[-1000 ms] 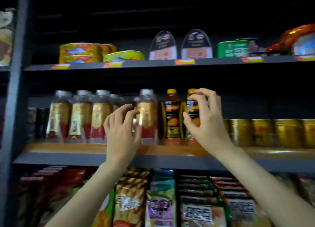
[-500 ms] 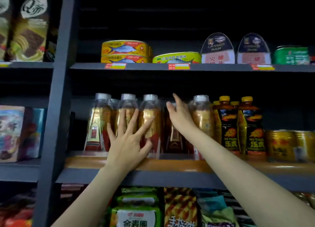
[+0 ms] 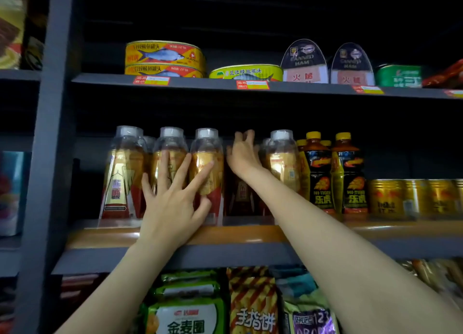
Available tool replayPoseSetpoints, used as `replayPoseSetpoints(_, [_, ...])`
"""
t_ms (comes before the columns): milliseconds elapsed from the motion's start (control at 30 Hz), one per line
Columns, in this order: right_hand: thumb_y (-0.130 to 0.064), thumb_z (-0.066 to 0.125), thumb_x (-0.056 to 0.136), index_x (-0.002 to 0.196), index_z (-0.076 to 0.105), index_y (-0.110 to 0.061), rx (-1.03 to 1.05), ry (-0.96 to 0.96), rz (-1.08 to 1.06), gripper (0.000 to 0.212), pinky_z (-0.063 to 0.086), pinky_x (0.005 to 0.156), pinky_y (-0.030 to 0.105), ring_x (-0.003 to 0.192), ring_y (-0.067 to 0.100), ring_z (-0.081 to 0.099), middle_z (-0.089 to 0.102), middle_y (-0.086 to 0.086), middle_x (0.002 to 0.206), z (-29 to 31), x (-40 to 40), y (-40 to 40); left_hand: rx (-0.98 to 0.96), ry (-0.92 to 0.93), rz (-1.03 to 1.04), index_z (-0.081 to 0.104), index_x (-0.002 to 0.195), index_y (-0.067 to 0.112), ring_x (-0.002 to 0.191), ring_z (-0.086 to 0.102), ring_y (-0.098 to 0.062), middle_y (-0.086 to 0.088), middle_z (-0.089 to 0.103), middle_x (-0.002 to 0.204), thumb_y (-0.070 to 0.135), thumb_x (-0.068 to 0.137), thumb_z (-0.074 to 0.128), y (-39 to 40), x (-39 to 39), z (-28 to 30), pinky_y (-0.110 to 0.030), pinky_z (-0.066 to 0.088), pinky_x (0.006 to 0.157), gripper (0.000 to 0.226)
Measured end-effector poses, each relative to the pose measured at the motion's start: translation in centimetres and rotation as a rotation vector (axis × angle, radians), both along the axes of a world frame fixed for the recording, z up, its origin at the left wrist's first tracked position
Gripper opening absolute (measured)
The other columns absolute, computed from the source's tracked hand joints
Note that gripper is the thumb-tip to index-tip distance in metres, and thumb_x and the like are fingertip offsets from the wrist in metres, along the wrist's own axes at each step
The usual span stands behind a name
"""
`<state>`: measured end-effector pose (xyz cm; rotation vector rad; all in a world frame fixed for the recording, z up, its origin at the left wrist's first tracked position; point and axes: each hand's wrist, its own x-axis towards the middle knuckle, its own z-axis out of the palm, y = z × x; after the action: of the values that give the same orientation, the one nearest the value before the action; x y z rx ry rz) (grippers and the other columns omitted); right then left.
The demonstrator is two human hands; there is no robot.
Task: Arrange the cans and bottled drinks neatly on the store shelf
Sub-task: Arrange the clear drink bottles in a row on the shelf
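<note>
Several clear bottles with gold and red labels stand in a row on the middle shelf. My left hand lies flat with spread fingers against the fronts of the second and third bottles. My right hand reaches into the gap between the third bottle and the fourth, fingers loosely bent, toward a darker bottle set further back. Whether it touches that bottle is hidden. Two black and orange energy drink bottles and gold cans stand to the right.
The upper shelf carries yellow fish tins, a flat yellow-green tin, two canned ham packs and a green tin. Snack bags fill the shelf below. A grey upright post bounds the shelf on the left.
My right hand left the orange-capped bottles and went left into the gap between clear bottles. My left hand spread flat against the bottle fronts. The view shifted left and closer.
</note>
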<state>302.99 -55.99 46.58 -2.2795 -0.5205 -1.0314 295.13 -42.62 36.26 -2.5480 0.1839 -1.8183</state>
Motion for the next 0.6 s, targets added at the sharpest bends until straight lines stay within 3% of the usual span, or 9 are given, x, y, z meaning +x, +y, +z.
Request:
replayPoseSetpoints(133, [-0.005,0.057,0.092,0.143,0.027,-0.011,-0.159,-0.085,-0.064,0.06,0.038,0.102,0.037,0.129,0.038,0.031,0.008,0.018,0.147,-1.0,-2.0,-1.8,-0.007,0.0,0.012,0.016,0.145,0.046,0.143,-0.011,-0.024,-0.003,0.022,0.156,0.05,0.084,0.026,-0.1,-0.1,-0.1,-0.066,0.009,0.106,0.062])
replayPoseSetpoints(200, [-0.003,0.06,0.09,0.145,0.025,-0.014,-0.237,-0.117,-0.087,0.066,0.044,0.094,0.036,0.125,0.038,0.038,0.015,0.02,0.145,-1.3,-3.0,-2.4,-0.008,-0.004,0.004,0.019,0.146,0.045,0.144,-0.009,-0.027,-0.004,0.024,0.155,0.049,0.084,0.026,-0.2,-0.2,0.0,-0.067,0.01,0.105,0.062])
replayPoseSetpoints(333, [-0.008,0.071,0.083,0.145,0.022,-0.015,-0.233,-0.13,-0.043,0.08,0.05,0.083,0.034,0.114,0.039,0.051,0.018,0.021,0.144,-2.1,-4.7,-2.8,-0.003,-0.005,0.009,0.022,0.146,0.042,0.144,-0.004,-0.03,-0.007,0.028,0.154,0.047,0.084,0.028,-0.3,-0.3,-0.2,-0.069,0.012,0.104,0.062])
replayPoseSetpoints(467, [-0.015,0.077,0.079,0.132,0.038,-0.013,-0.147,-0.183,0.055,0.066,0.05,0.085,0.029,0.106,0.029,0.055,0.023,0.013,0.137,-3.7,-6.2,-3.9,-0.035,0.043,-0.01,0.02,0.146,0.044,0.144,-0.01,-0.028,-0.003,0.022,0.156,0.051,0.082,0.024,-0.3,-0.6,-0.1,-0.069,0.009,0.105,0.065])
replayPoseSetpoints(600, [-0.022,0.08,0.076,0.124,0.044,-0.015,-0.042,-0.248,0.117,0.06,0.038,0.081,0.019,0.095,0.014,0.042,0.026,0.001,0.116,-3.0,-8.9,-6.0,-0.044,0.084,-0.027,0.017,0.147,0.045,0.144,-0.015,-0.027,-0.002,0.016,0.158,0.054,0.079,0.02,-0.3,-0.9,0.1,-0.068,0.008,0.105,0.068])
